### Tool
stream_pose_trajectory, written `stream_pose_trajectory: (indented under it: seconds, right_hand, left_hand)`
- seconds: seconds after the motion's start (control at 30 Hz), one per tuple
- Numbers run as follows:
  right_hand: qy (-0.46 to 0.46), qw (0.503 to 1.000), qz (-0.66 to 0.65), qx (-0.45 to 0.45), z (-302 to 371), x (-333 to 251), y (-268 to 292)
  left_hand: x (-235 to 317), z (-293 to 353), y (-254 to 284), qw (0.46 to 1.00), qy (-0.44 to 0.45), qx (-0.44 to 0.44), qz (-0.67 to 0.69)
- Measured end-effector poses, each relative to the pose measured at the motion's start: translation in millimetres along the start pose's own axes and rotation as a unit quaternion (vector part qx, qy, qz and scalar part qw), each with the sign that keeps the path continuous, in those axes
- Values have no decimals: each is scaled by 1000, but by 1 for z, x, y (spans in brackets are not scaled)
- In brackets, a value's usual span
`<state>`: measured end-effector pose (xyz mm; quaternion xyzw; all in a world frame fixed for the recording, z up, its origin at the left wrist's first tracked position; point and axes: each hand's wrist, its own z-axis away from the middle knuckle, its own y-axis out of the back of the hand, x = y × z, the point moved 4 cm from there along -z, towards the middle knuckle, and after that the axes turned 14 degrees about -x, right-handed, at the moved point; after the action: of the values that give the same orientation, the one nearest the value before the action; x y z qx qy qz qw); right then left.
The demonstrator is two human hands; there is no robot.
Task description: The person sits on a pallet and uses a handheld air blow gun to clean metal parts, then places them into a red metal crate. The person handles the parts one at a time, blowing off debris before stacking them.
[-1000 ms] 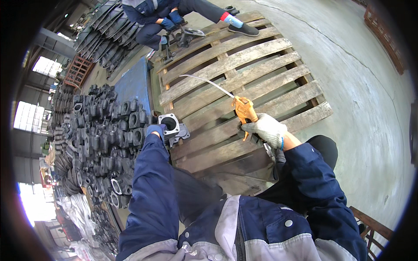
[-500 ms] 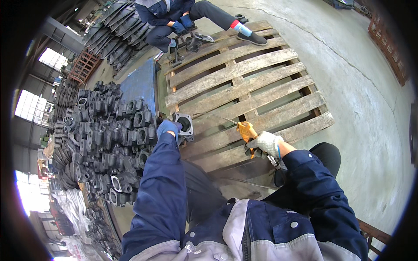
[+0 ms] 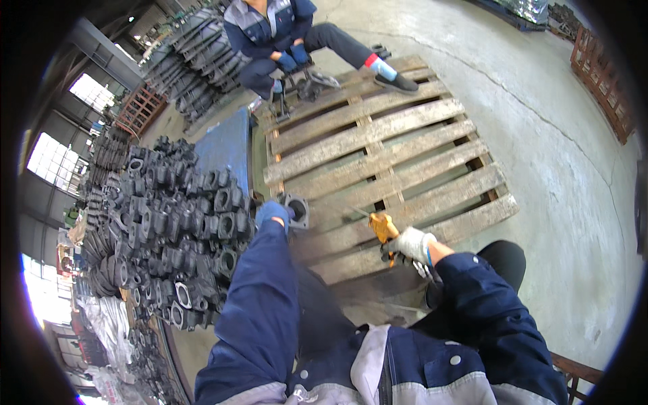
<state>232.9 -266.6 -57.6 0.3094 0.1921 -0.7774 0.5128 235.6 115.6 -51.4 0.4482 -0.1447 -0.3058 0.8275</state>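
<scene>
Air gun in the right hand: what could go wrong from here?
1. The orange air gun in the right hand points toward the metal part in the left hand; a blast might throw grit at that hand.
2. Only the left hand grips the metal part, at its side, so it could slip.
3. The pile of dark parts sits close beside the left arm; a bump might shift some.

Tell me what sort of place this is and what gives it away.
Probably a factory workshop: dark castings are heaped at the left, a wooden pallet lies ahead, and the gloved right hand holds an orange air gun.
</scene>
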Motion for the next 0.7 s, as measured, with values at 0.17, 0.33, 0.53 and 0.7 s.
stream_pose_trajectory:
  seconds: [0.17, 0.33, 0.53, 0.7]
  right_hand:
    - [-16, 999, -39, -4, -12, -1, -6]
    - [10, 997, -58, -42, -19, -8, -9]
    - [130, 960, -210, -132, -22, -24, -14]
    - [151, 963, -212, -73, -29, -24, -8]
  left_hand:
    - [0, 2, 2, 1000, 11, 20, -4]
    - [4, -2, -3, 1000, 22, 15, -15]
    - [3, 2, -1, 999, 9, 37, -14]
    - [-3, 4, 1, 999, -33, 12, -13]
